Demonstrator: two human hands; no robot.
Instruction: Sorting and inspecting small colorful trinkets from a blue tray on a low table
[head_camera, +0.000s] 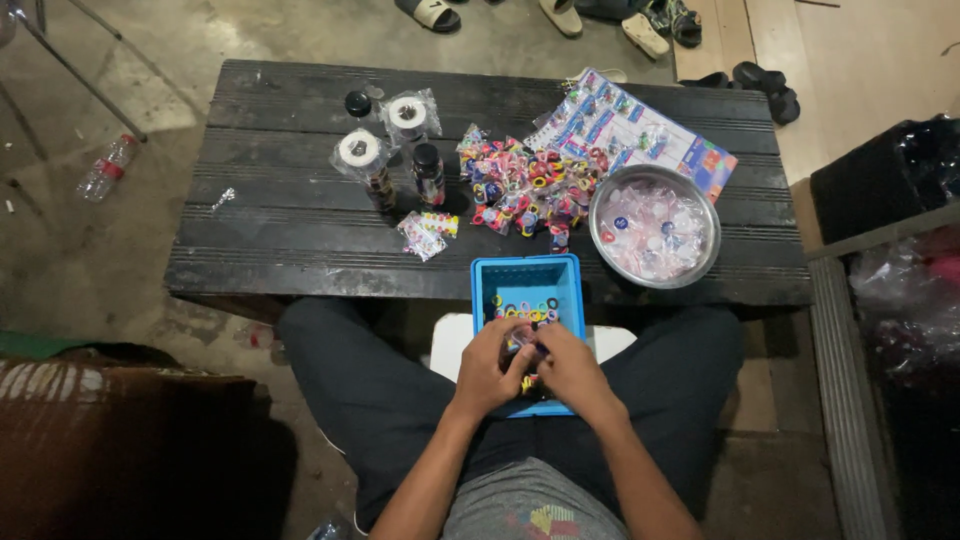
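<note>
A small blue plastic basket (530, 275) rests on my lap against the front edge of a low black table (290, 220). Several small coloured rings lie in its bottom. My left hand (492, 364) and my right hand (568, 364) meet over the near half of the basket, fingers curled together around some of the small coloured rings (527, 346). Exactly what each hand pinches is partly hidden by the fingers.
On the table lie a heap of coloured rings in small bags (528, 185), a metal bowl (655, 228) of clear packets, a printed card sheet (640, 130), a small filled bag (428, 234), jars and wrapped rolls (360, 152). Sandals and a plastic bottle (105, 168) lie on the floor.
</note>
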